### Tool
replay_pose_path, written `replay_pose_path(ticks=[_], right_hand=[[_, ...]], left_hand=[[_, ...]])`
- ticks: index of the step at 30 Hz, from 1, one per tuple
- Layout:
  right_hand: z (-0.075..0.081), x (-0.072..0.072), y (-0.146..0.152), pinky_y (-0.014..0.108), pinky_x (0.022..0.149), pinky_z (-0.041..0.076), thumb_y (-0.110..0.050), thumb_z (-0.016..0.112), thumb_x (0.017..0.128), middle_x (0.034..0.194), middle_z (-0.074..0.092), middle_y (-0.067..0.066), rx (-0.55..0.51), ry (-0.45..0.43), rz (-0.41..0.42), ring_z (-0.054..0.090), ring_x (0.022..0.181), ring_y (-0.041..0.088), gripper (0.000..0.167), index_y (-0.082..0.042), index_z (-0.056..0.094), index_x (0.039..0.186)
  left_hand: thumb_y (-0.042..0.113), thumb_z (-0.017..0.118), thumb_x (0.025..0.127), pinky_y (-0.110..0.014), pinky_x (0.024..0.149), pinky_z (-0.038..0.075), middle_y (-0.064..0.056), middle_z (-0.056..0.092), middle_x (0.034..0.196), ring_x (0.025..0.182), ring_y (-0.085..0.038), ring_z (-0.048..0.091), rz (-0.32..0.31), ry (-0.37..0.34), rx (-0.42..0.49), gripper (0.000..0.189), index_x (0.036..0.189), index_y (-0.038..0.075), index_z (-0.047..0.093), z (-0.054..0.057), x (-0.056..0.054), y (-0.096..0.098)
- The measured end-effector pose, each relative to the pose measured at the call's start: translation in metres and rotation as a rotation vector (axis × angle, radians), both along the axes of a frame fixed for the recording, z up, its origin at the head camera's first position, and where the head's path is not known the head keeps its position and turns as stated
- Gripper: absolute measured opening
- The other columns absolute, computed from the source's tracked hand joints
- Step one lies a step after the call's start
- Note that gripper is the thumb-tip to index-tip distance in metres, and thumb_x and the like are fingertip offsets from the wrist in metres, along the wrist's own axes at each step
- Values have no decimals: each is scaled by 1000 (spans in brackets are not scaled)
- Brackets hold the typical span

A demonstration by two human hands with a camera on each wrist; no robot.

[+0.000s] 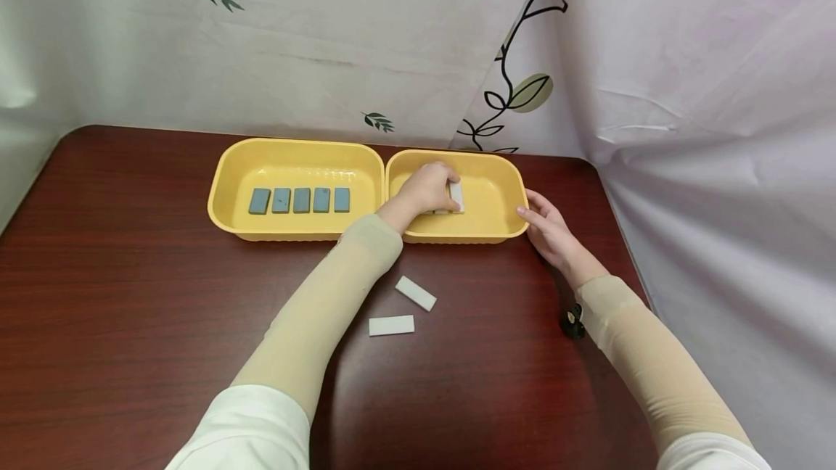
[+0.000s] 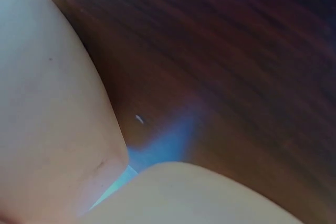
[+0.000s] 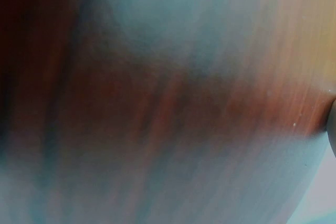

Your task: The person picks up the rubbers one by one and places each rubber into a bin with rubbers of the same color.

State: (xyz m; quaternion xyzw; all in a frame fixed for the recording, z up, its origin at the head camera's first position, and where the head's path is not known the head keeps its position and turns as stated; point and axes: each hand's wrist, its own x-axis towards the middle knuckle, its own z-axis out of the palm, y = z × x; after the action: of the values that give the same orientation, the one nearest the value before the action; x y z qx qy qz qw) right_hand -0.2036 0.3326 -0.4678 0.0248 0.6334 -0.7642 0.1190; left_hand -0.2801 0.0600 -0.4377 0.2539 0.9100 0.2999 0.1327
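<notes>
In the head view my left hand (image 1: 427, 187) reaches into the right yellow bin (image 1: 503, 194). Its thumb and fingers pinch a white rectangular block (image 1: 456, 196) near the bin's middle. Beside that block, pale block edges show under the hand, mostly hidden by it. My right hand (image 1: 551, 234) grips the bin's right rim, thumb on the rim and fingers along the outer side. Two more white blocks, one slanted (image 1: 416, 293) and one lying nearly level (image 1: 391, 326), rest on the table in front of the bin. The left wrist view shows mainly skin and tabletop.
A larger yellow bin (image 1: 228, 198) adjoins on the left, with several grey-blue blocks (image 1: 301, 200) in a row inside. The dark red-brown table (image 1: 130, 296) meets a white patterned cloth (image 1: 294, 56) behind and at the right. A small black object (image 1: 572, 321) is by the right wrist.
</notes>
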Motion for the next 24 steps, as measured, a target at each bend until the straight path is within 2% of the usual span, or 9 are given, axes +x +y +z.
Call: replay_pose_path(ticks=[7, 24], right_hand=[[0, 1, 0, 16, 93, 54, 2, 45, 108, 120, 66, -4, 4, -2, -1, 66, 110, 7, 38, -4, 44, 145], [2, 0, 0, 16, 93, 54, 1, 46, 108, 121, 66, -5, 12, -15, -3, 65, 110, 6, 38, -5, 43, 145]], left_hand=[[24, 90, 86, -36, 122, 42, -15, 60, 148, 139, -30, 56, -16, -13, 6, 66, 143, 1, 65, -1, 1, 0], [26, 90, 86, -36, 122, 42, -15, 60, 148, 139, -29, 56, -27, 12, -20, 66, 142, 2, 65, 0, 1, 0]])
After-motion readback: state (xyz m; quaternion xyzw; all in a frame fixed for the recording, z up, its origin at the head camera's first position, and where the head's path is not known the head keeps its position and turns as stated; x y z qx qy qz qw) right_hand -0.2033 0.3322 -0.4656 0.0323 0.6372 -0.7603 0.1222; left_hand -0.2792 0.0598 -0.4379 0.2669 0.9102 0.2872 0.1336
